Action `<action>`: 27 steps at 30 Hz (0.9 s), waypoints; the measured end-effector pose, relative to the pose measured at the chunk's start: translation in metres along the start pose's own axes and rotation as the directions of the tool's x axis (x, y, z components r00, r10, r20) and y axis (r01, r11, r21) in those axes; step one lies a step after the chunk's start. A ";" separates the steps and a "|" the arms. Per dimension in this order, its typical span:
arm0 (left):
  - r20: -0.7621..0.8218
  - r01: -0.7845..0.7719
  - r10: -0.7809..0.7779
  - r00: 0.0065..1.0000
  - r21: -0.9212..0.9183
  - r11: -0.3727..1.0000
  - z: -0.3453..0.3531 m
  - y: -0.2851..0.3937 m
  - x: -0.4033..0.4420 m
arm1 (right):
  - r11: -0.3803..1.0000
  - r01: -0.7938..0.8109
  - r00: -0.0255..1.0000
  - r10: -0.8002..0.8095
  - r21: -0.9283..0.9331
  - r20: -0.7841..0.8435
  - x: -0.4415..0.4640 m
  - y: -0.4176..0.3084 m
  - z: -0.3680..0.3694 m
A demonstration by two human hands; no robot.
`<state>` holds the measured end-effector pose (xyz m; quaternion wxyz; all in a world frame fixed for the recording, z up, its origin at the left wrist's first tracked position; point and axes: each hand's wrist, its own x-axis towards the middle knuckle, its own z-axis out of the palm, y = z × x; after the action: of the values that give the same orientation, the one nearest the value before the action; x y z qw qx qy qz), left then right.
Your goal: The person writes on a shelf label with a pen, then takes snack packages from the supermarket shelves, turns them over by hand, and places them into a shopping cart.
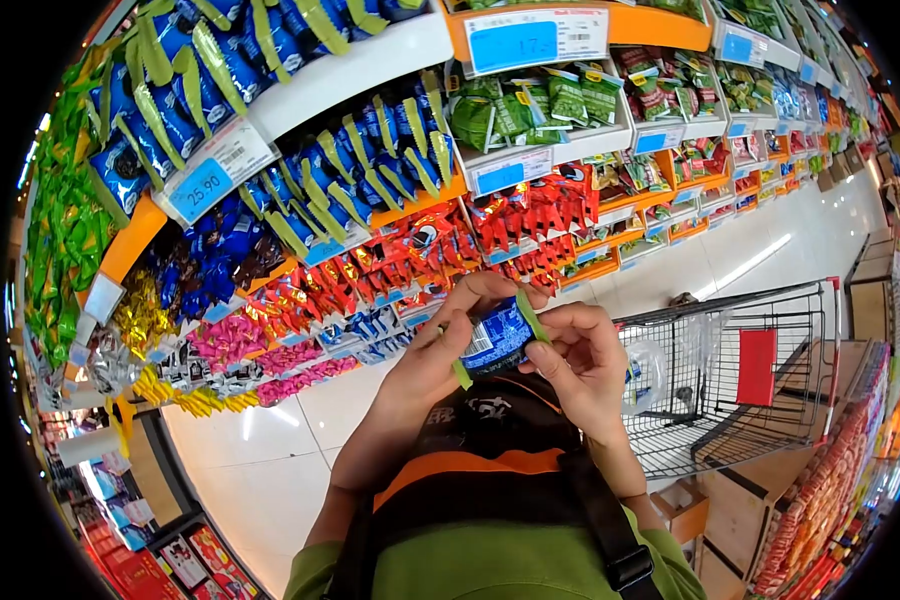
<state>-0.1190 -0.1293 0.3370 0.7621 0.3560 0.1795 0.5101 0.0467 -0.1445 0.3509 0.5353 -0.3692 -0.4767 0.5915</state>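
Note:
A small blue packet (pixel 497 335) with green crimped ends is held between both hands, in front of my chest. My left hand (pixel 435 350) grips its left side, fingers curled over the top edge. At the right end, my right hand (pixel 580 355) pinches the packet near the green strip, with thumb and fingers closed. A printed label with a barcode faces up. Similar blue packets with green ends (pixel 355 165) fill a shelf tray beyond my hands, and more lie in the upper tray (pixel 185 90).
Red-wrapped sweets (pixel 410 250) line a lower shelf just beyond my hands. A wire shopping cart (pixel 720 380) with a red panel stands at the right on the tiled floor (pixel 260 450). Cartons (pixel 680 508) sit near the cart. Price tags (pixel 210 175) edge the shelves.

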 end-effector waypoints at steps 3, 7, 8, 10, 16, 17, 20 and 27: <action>0.023 -0.026 0.024 0.999 0.055 0.998 -0.001 0.006 0.000 | 0.999 0.041 0.999 -0.041 0.027 -0.021 0.001 0.001 0.003; -0.157 0.068 -0.009 0.988 0.371 0.926 -0.001 0.022 -0.006 | 0.997 0.073 0.996 -0.074 -0.011 -0.044 0.001 -0.002 0.000; -0.144 0.100 -0.039 0.989 0.443 0.891 -0.001 0.023 -0.006 | 0.995 0.093 0.994 -0.095 -0.032 -0.053 0.002 -0.002 0.000; -0.121 0.157 -0.106 0.987 0.579 0.800 -0.002 0.023 -0.004 | 0.989 0.131 0.988 -0.137 -0.072 -0.078 0.008 -0.001 0.000; -0.390 0.068 0.002 0.921 0.166 0.984 0.011 0.010 -0.008 | 0.946 0.210 0.977 -0.210 -0.246 0.028 0.021 0.000 0.002; -0.393 0.020 0.045 0.918 0.160 0.987 0.014 0.011 -0.007 | 0.974 0.134 0.991 -0.133 -0.182 0.017 0.018 0.001 0.003; -0.407 -0.009 0.082 0.910 0.179 0.984 0.015 0.012 -0.007 | 0.992 0.027 0.999 -0.032 -0.122 -0.040 0.012 0.006 0.003; -0.389 0.032 0.032 0.921 0.157 0.987 0.014 0.013 -0.007 | 0.992 0.063 0.997 -0.067 -0.111 -0.031 0.015 -0.001 0.003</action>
<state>-0.1214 -0.1381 0.3549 0.6800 0.3072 0.3682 0.5546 0.0421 -0.1307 0.3538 0.5413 -0.3927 -0.5110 0.5401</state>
